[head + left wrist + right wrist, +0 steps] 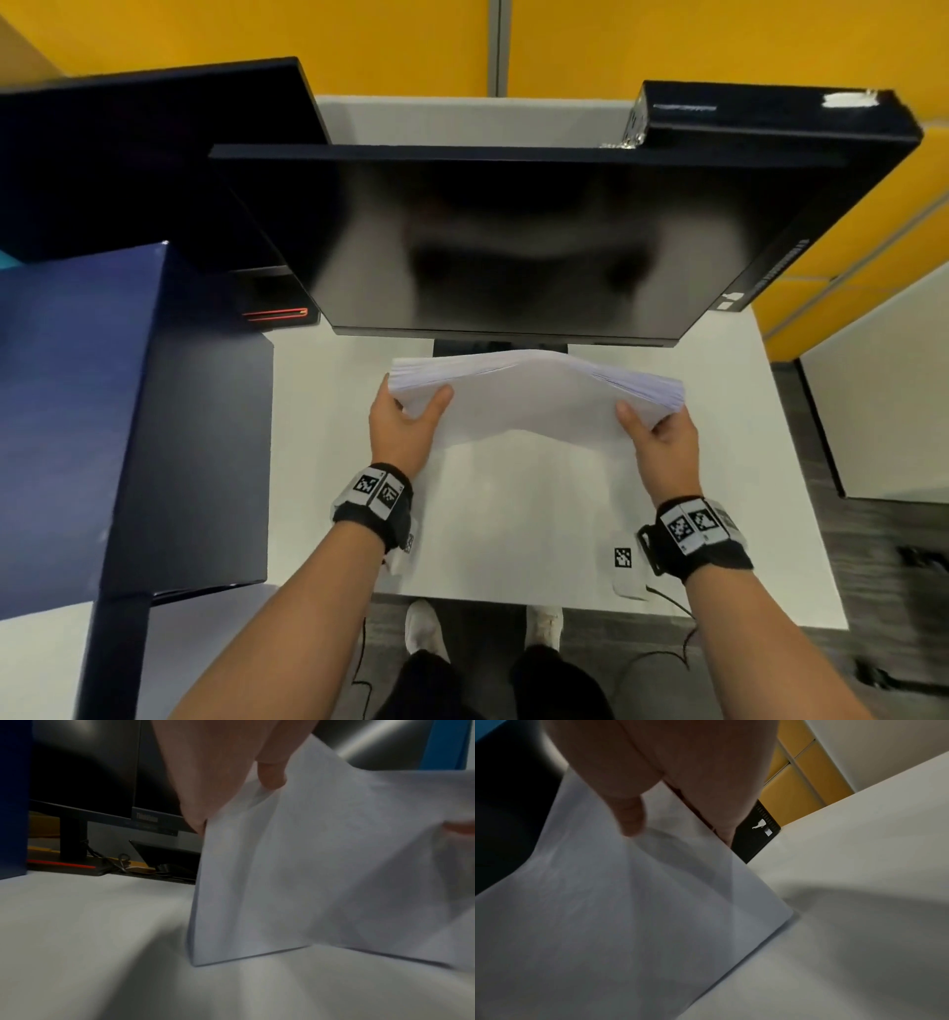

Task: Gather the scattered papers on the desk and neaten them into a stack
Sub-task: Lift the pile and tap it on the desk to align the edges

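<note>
A thick stack of white papers (pixel 534 395) stands on its lower edge on the white desk (pixel 513 524), just in front of the monitor. My left hand (pixel 405 416) grips its left end, thumb on the near face and fingers behind. My right hand (pixel 662 437) grips the right end the same way. The top edge bows upward in the middle. In the left wrist view the paper stack (pixel 308 872) touches the desk with its bottom corner. The right wrist view shows the stack (pixel 603 912) under my thumb, its corner on the desk.
A black monitor (pixel 513 241) tilts over the back of the desk. A dark blue box (pixel 102 411) stands at the left, with a second dark screen (pixel 144 154) behind it. A black computer case (pixel 801 154) stands at the back right. Yellow partitions (pixel 257 36) enclose the desk.
</note>
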`<state>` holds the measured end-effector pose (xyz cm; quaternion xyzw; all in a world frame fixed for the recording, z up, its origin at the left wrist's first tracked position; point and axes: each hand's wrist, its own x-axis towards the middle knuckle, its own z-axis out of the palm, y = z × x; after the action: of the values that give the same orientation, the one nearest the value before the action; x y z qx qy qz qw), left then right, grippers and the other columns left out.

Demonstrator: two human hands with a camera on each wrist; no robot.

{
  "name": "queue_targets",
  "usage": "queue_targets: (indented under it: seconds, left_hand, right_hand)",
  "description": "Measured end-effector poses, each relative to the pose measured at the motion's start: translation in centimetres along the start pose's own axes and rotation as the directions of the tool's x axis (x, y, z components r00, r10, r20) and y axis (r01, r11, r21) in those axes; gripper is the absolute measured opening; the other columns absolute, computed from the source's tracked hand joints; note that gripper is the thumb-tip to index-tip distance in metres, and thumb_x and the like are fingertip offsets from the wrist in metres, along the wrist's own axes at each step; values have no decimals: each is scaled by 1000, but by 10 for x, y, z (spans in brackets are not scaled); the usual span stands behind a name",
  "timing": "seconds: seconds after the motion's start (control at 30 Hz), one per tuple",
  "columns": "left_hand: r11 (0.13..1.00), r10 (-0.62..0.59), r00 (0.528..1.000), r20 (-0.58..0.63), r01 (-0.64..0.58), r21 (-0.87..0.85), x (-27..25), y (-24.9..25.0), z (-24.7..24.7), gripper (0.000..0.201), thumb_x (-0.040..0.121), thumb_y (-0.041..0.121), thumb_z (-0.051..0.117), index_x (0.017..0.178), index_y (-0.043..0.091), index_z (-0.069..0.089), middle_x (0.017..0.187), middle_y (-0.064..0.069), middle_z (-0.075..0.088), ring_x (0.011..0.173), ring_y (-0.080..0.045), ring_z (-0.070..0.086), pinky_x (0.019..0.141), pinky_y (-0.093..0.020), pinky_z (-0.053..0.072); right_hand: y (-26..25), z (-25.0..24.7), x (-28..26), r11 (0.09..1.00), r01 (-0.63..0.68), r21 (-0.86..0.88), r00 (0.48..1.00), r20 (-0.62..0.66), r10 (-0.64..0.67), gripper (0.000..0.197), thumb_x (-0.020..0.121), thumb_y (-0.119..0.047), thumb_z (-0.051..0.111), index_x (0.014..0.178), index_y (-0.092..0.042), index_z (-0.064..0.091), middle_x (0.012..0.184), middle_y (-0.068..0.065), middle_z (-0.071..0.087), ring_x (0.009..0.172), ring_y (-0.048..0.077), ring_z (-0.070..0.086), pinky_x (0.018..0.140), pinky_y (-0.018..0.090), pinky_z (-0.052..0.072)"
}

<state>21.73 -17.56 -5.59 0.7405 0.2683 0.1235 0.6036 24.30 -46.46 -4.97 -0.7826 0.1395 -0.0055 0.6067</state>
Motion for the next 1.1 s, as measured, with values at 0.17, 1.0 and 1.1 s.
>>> queue_targets:
  seconds: [0.17, 1.0, 1.1]
  left_hand:
    - [975, -17, 992, -125, -11, -220, -9, 23, 13, 31, 89, 32, 70, 113, 17, 58, 105, 4, 63, 92, -5, 61, 77, -13, 47]
    - [961, 225, 962, 153, -245, 128, 22, 20, -33, 25, 72, 14, 87, 92, 23, 75, 83, 27, 70, 74, 19, 62, 65, 0, 42]
    - [943, 103, 967, 231, -169, 288, 20, -4, -29, 22, 70, 17, 89, 87, 19, 75, 88, 9, 74, 83, -2, 71, 75, -14, 52]
  right_hand:
    - [-14, 12, 2, 984, -47, 171, 994, -93, 64, 41, 81, -44, 71, 111, -19, 58, 107, -4, 66, 98, 12, 64, 90, 32, 51]
    - [-30, -25, 17, 975, 218, -45, 976, -5, -218, 22, 78, -15, 80, 93, -27, 68, 87, -22, 67, 74, -15, 63, 72, 12, 51]
    - [-3, -17, 15, 986, 126, -109, 984, 136, -111, 31, 71, -8, 84, 94, -20, 67, 81, -25, 67, 72, -10, 65, 67, 10, 48]
